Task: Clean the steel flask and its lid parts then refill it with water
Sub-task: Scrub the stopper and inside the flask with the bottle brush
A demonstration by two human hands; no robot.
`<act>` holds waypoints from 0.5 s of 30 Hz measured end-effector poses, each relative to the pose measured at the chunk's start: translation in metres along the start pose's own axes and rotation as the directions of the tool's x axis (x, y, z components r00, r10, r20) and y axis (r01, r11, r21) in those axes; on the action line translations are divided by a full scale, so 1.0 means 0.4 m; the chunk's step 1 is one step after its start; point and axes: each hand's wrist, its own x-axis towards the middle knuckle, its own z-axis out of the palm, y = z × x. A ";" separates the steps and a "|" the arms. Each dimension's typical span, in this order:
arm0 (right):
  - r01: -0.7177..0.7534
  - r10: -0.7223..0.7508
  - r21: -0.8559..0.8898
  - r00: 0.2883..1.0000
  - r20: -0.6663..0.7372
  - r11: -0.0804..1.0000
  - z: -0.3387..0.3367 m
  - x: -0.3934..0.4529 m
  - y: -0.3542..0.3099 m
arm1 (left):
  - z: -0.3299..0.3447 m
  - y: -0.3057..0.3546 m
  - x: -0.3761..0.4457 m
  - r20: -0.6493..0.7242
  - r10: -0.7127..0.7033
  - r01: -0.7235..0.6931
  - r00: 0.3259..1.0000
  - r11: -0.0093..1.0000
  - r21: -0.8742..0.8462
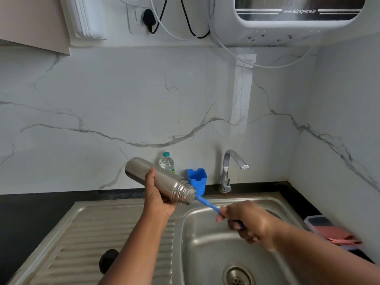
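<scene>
Head view: over a steel sink (pixel 205 239), the left hand (pixel 159 199) holds a steel flask (pixel 158 178) tilted, mouth toward the right. The right hand (pixel 246 221) holds a blue brush (pixel 207 204) entering the mouth. Wet steel could slip and drop into the sink. Left fingers wrap the body; right fingers pinch the handle.

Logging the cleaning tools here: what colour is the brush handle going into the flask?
Blue; the brush handle shows clearly in the head view.
</scene>
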 end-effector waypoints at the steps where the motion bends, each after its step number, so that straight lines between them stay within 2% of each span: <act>1: -0.065 0.059 0.106 0.996 0.063 0.992 -0.014 -0.005 -0.001 | 0.001 -0.005 0.000 0.025 0.022 -0.022 0.999 1.000 -0.007; 3: -0.083 0.075 0.090 0.993 0.093 0.992 -0.039 -0.011 0.002 | 0.007 -0.012 0.006 0.063 0.044 -0.045 0.997 0.999 0.018; 4: -0.024 0.025 -0.013 0.999 0.043 1.000 -0.048 -0.014 0.007 | 0.012 -0.016 0.006 0.071 0.047 -0.050 0.996 0.998 0.046; 5: 0.066 -0.080 -0.225 0.995 -0.053 0.972 -0.058 -0.014 0.018 | 0.017 -0.021 0.003 0.071 0.046 -0.051 0.996 0.996 0.070; 6: 0.151 -0.241 -0.502 0.963 -0.118 0.852 -0.071 -0.014 0.035 | 0.022 -0.027 0.001 0.059 0.044 -0.050 0.997 0.994 0.095; 7: 0.187 -0.428 -0.755 0.894 -0.135 0.629 -0.087 -0.011 0.058 | 0.027 -0.035 -0.001 0.038 0.038 -0.042 0.999 0.993 0.110; 8: 0.158 -0.586 -0.906 0.802 -0.115 0.394 -0.104 0.002 0.083 | 0.032 -0.042 -0.003 0.004 0.035 -0.036 0.999 0.992 0.119; 9: 0.158 -0.686 -0.953 0.725 -0.064 0.257 -0.121 0.008 0.098 | 0.037 -0.053 -0.003 -0.034 0.032 -0.028 0.999 0.993 0.113; 11: 0.186 -0.745 -0.971 0.667 0.011 0.152 -0.148 0.012 0.109 | 0.045 -0.079 -0.002 -0.113 0.033 -0.024 0.993 0.997 0.079; 12: 0.222 -0.716 -0.958 0.698 0.026 0.181 -0.159 0.018 0.110 | 0.047 -0.093 -0.002 -0.135 0.042 -0.033 0.990 0.997 0.063; 13: 0.272 -0.648 -0.915 0.762 0.015 0.299 -0.168 0.018 0.103 | 0.050 -0.108 -0.004 -0.136 0.055 -0.049 0.989 0.998 0.046; 14: 0.360 -0.536 -0.787 0.843 0.045 0.500 -0.179 0.018 0.101 | 0.050 -0.122 -0.005 -0.123 0.077 -0.074 0.989 0.997 0.029; 15: 0.378 -0.415 -0.589 0.906 0.078 0.714 -0.192 0.023 0.107 | 0.050 -0.134 -0.005 -0.105 0.102 -0.102 0.989 0.995 0.009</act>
